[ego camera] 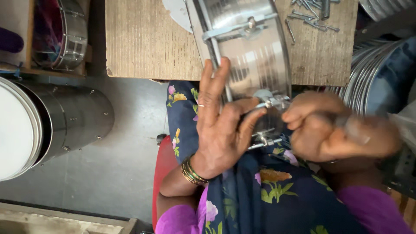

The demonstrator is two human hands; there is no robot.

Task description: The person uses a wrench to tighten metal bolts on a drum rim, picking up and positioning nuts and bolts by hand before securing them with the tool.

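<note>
Left hand [221, 125] splayed on steel drum shell [255, 56] — loose grip.

grey concrete floor [125, 143] on the left; a worn wooden table [143, 39] far, a wooden shelf [26, 65] far left.

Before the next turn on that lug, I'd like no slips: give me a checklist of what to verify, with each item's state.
1. Left hand steadies the metal drum shell: ok, its thumb and fingers lie against the shell.
2. Shell supported: ok, it leans on the wooden table and over the lap.
3. Right hand at the tension lug: ok, it is closed right beside it.
4. Tool seated on the lug: cannot tell, the right hand is blurred.
5. Spare tension rods near: ok, piled on the table's far corner.
</note>
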